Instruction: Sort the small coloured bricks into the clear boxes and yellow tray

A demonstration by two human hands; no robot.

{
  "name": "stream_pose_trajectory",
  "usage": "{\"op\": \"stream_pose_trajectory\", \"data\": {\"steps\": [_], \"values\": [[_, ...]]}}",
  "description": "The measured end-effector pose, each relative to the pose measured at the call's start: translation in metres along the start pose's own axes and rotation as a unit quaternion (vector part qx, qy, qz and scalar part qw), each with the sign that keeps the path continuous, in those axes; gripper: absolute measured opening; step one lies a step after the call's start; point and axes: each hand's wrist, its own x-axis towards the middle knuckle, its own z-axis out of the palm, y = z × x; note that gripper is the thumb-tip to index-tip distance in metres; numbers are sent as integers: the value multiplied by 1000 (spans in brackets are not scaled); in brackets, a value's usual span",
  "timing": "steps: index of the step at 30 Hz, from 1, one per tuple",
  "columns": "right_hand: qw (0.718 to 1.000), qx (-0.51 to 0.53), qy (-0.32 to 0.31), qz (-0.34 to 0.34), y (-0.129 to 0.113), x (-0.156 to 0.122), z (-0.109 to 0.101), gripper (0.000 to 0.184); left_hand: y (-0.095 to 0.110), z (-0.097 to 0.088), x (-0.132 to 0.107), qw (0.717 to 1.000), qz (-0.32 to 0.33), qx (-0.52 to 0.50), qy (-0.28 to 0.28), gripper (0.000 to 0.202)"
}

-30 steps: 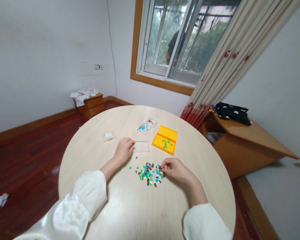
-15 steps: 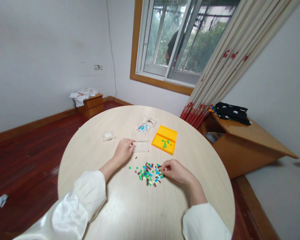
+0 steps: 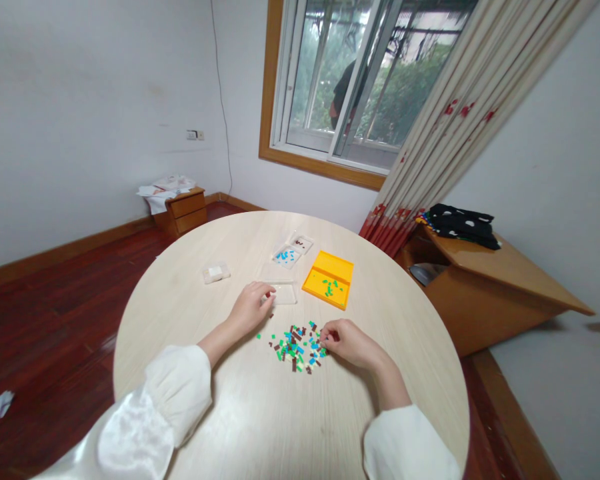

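Observation:
A loose pile of small plastic bricks (image 3: 300, 348) in brown, green, blue and cream lies on the round table. At its right edge is my right hand (image 3: 349, 342), thumb and fingertips pinched together; anything between them is too small to make out. My left hand (image 3: 251, 308) hovers beside the near-left corner of an opened clear plastic box (image 3: 286, 303), fingers bent and thumb a little apart. I see nothing held in it. Green bricks (image 3: 330, 288) lie in the opened yellow case (image 3: 313, 294) to the right of the clear box.
Farther back, one clear tray holds blue bricks (image 3: 285, 256) and another brown bricks (image 3: 300, 243). A small closed clear box (image 3: 216, 272) stands at the left of the table (image 3: 260, 427). Beyond are a wooden cabinet (image 3: 505, 293) and a low nightstand (image 3: 187, 212).
My left hand has drawn back slightly from over the clear box, down toward the pile. My right hand stays pinched at the pile's right edge, barely moved.

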Motion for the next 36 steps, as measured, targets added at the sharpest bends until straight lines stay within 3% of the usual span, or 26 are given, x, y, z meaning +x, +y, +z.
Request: {"op": "stream_pose_trajectory", "data": {"steps": [6, 14, 27, 31, 36], "values": [[995, 97, 21, -18, -6, 1, 0, 13, 20, 1, -7, 993, 72, -66, -63, 13], [974, 201, 78, -70, -20, 14, 19, 19, 47, 5, -18, 975, 182, -103, -78, 18], [939, 334, 60, -59, -25, 21, 31, 31, 47, 1, -14, 972, 211, -92, -46, 20], [948, 304, 75, -51, -22, 20, 26, 30, 38, 2, -12, 981, 177, -80, -24, 18], [972, 199, 127, -22, -1, 15, 12, 19, 5, 4, -1, 998, 42, -32, 30, 8]]}}
